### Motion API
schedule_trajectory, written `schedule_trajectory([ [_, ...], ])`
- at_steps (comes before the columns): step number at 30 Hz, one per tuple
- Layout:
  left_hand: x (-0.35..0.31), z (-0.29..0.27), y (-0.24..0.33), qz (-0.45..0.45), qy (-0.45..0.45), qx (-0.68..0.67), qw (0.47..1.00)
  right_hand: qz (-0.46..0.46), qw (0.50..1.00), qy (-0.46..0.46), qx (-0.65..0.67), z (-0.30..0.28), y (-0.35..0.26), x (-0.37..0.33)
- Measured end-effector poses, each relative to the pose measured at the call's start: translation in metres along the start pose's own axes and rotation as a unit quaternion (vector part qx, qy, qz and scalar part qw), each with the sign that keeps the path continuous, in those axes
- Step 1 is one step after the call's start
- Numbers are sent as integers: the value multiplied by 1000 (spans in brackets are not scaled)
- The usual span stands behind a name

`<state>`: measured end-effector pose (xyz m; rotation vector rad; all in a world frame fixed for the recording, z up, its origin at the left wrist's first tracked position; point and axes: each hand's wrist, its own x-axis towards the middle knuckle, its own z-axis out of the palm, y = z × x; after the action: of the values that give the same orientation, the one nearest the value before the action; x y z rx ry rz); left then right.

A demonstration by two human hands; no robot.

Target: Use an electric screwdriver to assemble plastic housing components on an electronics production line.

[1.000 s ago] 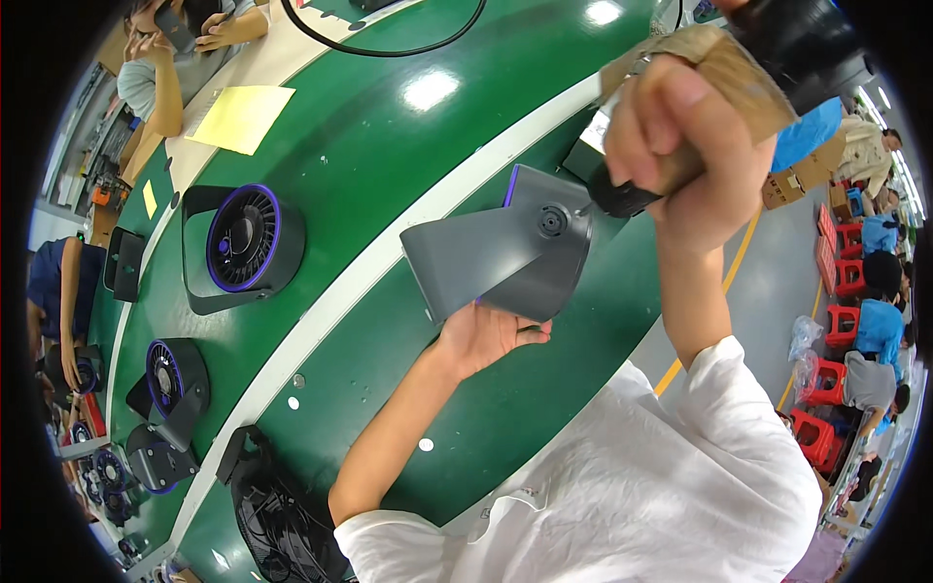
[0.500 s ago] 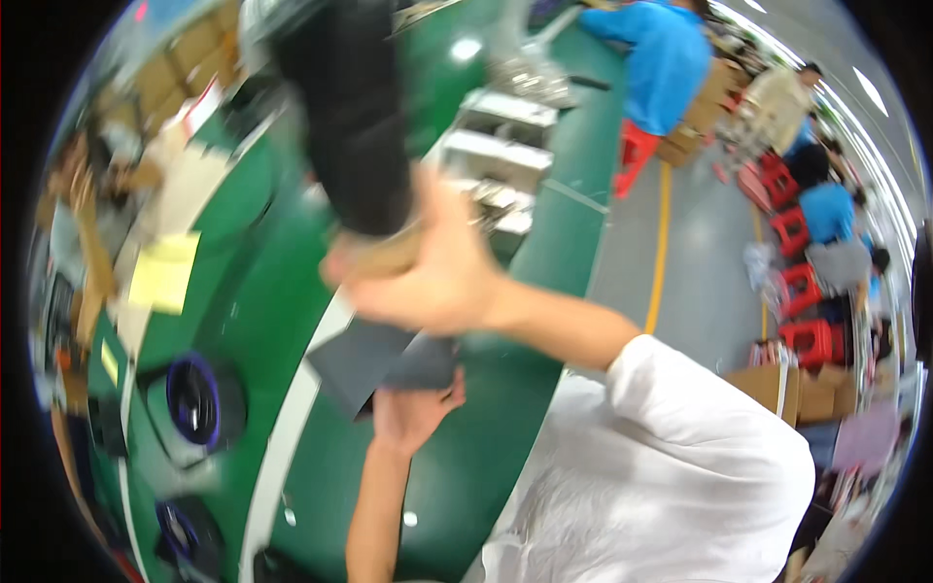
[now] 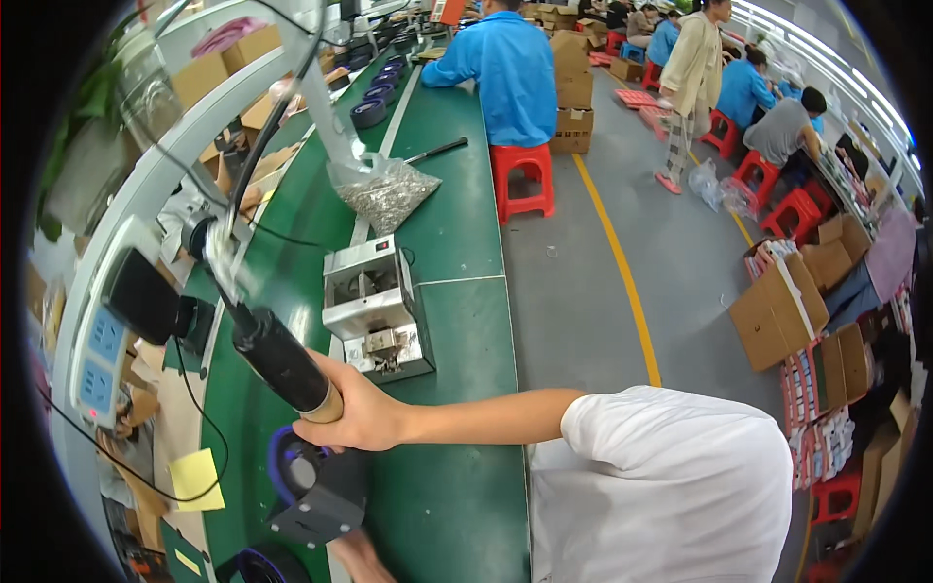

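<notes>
**Right hand gripping a hanging screwdriver over a grey fan part**

Now the right hand (image 3: 362, 420) is closing fully around the lower end of a black electric screwdriver (image 3: 282, 361), fingers wrapping its tan grip, with the arm reaching in from the right across the green table (image 3: 457, 486). The screwdriver is slanting up and to the left, and a black cable (image 3: 255, 160) is running on from its far end toward the white overhead rail (image 3: 185, 136). Just below the hand, a grey fan part (image 3: 316, 491) with a purple ring is sitting on the table near the bottom edge. The left hand (image 3: 355, 556) is showing only as a sliver at the bottom, touching or just beside the near side of that part; how far open it is cannot be told.

Farther along the table, a small metal machine (image 3: 374, 306) is standing just beyond the right forearm, and beyond it a clear bag of screws (image 3: 389, 191) is lying. A yellow sticky note (image 3: 197, 479) is lying to the left, near a white power strip (image 3: 102, 340). At the far end a person in a blue shirt (image 3: 510, 68) is sitting on a red stool (image 3: 523, 175). To the right, cardboard boxes (image 3: 782, 311) are standing on the grey floor.
</notes>
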<state>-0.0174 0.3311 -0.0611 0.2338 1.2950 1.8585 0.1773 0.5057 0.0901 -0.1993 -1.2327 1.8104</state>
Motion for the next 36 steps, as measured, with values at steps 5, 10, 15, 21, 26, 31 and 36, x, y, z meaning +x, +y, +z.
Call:
schedule_trajectory([
  [5,80,22,26,85,28,137,987,101,993,-65,-9,-20,62,7],
  [10,73,-62,45,173,125,309,927,244,939,-231,74,-33,113,28],
  [15,2,-95,15,278,304,392,822,315,880,-299,193,-43,168,50],
  [21,-21,39,-16,326,285,316,844,308,902,-269,136,-60,145,61],
  [26,-6,33,-24,344,309,152,874,302,903,-286,108,-37,163,55],
  [31,-7,64,-53,238,222,-2,946,295,913,-261,103,-48,171,44],
  [36,40,86,-40,291,169,128,933,252,954,-123,106,-17,175,42],
])
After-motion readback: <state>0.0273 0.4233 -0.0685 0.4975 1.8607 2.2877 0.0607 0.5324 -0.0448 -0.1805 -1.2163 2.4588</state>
